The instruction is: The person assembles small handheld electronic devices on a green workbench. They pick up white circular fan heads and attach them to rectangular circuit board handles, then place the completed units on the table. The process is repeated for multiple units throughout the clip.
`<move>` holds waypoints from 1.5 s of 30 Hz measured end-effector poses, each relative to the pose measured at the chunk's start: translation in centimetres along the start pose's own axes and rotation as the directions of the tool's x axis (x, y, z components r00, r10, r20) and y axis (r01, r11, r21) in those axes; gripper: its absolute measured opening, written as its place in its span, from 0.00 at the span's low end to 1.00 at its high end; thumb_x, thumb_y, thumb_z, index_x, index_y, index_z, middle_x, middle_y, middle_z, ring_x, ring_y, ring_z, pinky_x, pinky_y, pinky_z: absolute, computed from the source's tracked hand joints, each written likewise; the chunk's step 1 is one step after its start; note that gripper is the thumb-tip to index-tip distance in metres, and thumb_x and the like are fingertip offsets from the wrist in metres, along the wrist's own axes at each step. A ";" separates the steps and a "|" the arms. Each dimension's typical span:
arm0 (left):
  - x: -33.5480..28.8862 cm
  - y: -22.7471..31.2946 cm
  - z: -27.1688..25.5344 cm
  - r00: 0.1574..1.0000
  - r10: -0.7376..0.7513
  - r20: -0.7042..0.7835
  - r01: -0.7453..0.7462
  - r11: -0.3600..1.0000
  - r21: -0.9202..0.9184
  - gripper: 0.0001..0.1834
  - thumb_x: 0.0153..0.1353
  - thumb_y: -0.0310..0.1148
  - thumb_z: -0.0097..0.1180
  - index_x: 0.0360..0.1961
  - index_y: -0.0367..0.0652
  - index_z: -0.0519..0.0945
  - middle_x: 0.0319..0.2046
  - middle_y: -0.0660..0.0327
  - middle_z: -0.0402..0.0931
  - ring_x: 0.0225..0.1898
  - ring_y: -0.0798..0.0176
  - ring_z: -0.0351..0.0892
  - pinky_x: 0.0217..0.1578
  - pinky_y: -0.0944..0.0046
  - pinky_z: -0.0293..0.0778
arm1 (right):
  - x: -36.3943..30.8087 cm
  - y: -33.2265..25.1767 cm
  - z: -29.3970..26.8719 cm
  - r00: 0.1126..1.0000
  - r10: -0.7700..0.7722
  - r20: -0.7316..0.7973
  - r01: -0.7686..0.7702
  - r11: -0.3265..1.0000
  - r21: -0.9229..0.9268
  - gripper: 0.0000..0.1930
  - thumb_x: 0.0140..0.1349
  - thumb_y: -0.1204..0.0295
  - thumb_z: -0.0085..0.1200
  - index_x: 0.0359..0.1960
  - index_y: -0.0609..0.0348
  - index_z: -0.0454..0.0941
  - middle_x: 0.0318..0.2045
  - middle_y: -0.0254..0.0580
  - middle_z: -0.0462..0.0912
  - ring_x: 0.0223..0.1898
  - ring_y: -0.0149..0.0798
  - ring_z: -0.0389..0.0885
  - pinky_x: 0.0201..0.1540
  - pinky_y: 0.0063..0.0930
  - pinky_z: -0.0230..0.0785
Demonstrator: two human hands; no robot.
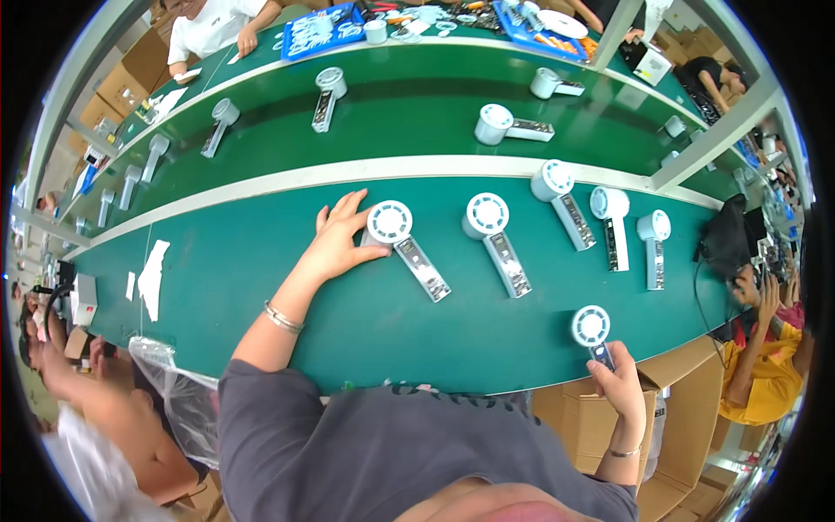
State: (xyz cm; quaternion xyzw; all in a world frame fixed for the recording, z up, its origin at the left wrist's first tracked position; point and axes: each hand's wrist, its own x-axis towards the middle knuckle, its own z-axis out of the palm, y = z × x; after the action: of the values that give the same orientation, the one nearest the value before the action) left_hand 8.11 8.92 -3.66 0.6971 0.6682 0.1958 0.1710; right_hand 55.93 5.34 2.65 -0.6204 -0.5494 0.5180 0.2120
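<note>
My left hand curves against the left side of a pale blue handheld fan lying on the green bench. Its thumb is below the fan's round head, with the other fingers above, some of them partly hidden by it. Near the front edge, my right hand grips another handheld fan by its handle, the head tilted up. Across the bench lie several more such fans, among them one in the middle and one further right. Their handles show bare circuit parts.
Behind a pale rail, a green belt carries several fans. White paper scraps lie at left, a black bag at right. A cardboard box stands by my right arm. Co-workers sit across and at both sides; blue trays are beyond.
</note>
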 end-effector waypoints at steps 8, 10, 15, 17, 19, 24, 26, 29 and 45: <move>-0.7 0.5 0.2 0.998 -0.005 -0.068 0.004 1.000 -0.024 0.28 0.40 0.46 0.68 0.44 0.48 0.80 0.63 0.51 0.57 0.67 0.50 0.48 0.62 0.39 0.39 | -1.6 -9.1 -0.1 0.615 -0.757 -0.222 0.776 0.532 0.339 0.27 0.50 0.71 0.61 0.51 0.67 0.63 0.24 0.40 0.74 0.16 0.29 0.69 0.17 0.18 0.63; -0.1 0.5 0.5 0.998 0.021 -0.066 -0.023 0.999 -0.032 0.28 0.40 0.45 0.68 0.45 0.47 0.80 0.63 0.51 0.57 0.67 0.50 0.49 0.62 0.40 0.39 | -2.3 -11.6 -1.2 0.267 -0.944 -0.192 0.842 0.132 0.523 0.30 0.48 0.72 0.61 0.52 0.65 0.62 0.25 0.44 0.75 0.16 0.32 0.70 0.17 0.22 0.67; -1.1 -0.5 -0.2 0.996 0.015 -0.083 -0.017 1.000 -0.024 0.31 0.40 0.46 0.68 0.47 0.45 0.78 0.62 0.51 0.58 0.66 0.50 0.50 0.62 0.42 0.41 | -0.5 -17.3 0.1 -0.156 -0.975 -0.157 0.636 -0.220 0.739 0.34 0.50 0.77 0.54 0.59 0.64 0.53 0.26 0.54 0.74 0.14 0.38 0.68 0.13 0.24 0.63; 0.0 -0.2 0.4 0.995 0.054 -0.089 -0.057 0.998 -0.037 0.32 0.40 0.47 0.69 0.48 0.46 0.78 0.62 0.52 0.59 0.66 0.50 0.51 0.62 0.42 0.42 | 1.3 -16.4 2.6 -0.189 -0.859 -0.476 0.977 -0.215 0.000 0.35 0.52 0.79 0.53 0.61 0.64 0.50 0.26 0.55 0.73 0.14 0.40 0.68 0.12 0.25 0.61; 0.1 -0.4 0.6 0.995 0.057 -0.079 -0.061 0.997 -0.053 0.33 0.39 0.47 0.69 0.48 0.47 0.78 0.61 0.52 0.60 0.65 0.50 0.52 0.62 0.43 0.42 | 2.7 -17.1 4.0 0.046 -0.805 -0.592 0.990 -0.043 0.134 0.35 0.55 0.74 0.54 0.62 0.65 0.49 0.25 0.53 0.71 0.17 0.39 0.69 0.12 0.24 0.60; -0.7 -0.7 0.1 0.994 0.036 -0.104 -0.043 0.997 -0.061 0.33 0.38 0.47 0.70 0.48 0.48 0.78 0.60 0.52 0.61 0.64 0.50 0.53 0.62 0.43 0.42 | 2.5 -18.0 3.8 -0.101 -0.847 -0.522 0.912 -0.288 0.291 0.35 0.52 0.67 0.60 0.59 0.63 0.55 0.27 0.39 0.69 0.20 0.32 0.69 0.15 0.19 0.61; -0.6 -0.5 -0.3 0.994 0.050 -0.101 -0.056 0.996 -0.062 0.33 0.38 0.47 0.69 0.48 0.47 0.78 0.60 0.52 0.61 0.64 0.49 0.53 0.62 0.44 0.43 | 2.6 -17.0 3.8 -0.186 -0.726 -0.662 0.854 -0.453 0.257 0.34 0.52 0.60 0.59 0.55 0.63 0.57 0.29 0.38 0.68 0.24 0.32 0.67 0.19 0.21 0.62; -0.3 -0.8 0.2 0.993 0.068 -0.098 -0.073 0.996 -0.046 0.33 0.38 0.47 0.69 0.48 0.47 0.78 0.60 0.52 0.61 0.64 0.49 0.52 0.62 0.45 0.43 | 2.6 -16.8 3.2 -0.349 -0.567 -0.746 0.750 -0.646 0.140 0.33 0.53 0.52 0.53 0.52 0.62 0.58 0.31 0.37 0.66 0.27 0.31 0.64 0.23 0.23 0.60; -0.3 -0.7 0.0 0.993 0.045 -0.107 -0.050 0.997 -0.051 0.34 0.37 0.48 0.70 0.48 0.46 0.78 0.60 0.53 0.61 0.64 0.49 0.53 0.62 0.44 0.43 | 4.2 -17.1 5.0 -0.165 -0.681 -0.714 0.968 -0.249 0.013 0.33 0.56 0.46 0.51 0.49 0.63 0.60 0.32 0.43 0.69 0.28 0.32 0.68 0.24 0.24 0.61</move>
State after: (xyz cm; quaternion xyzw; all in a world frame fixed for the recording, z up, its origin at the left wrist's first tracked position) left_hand 7.44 8.63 -4.01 0.6967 0.6541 0.2541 0.1492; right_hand 43.07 12.90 13.31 -0.0071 -0.5530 0.1655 0.8165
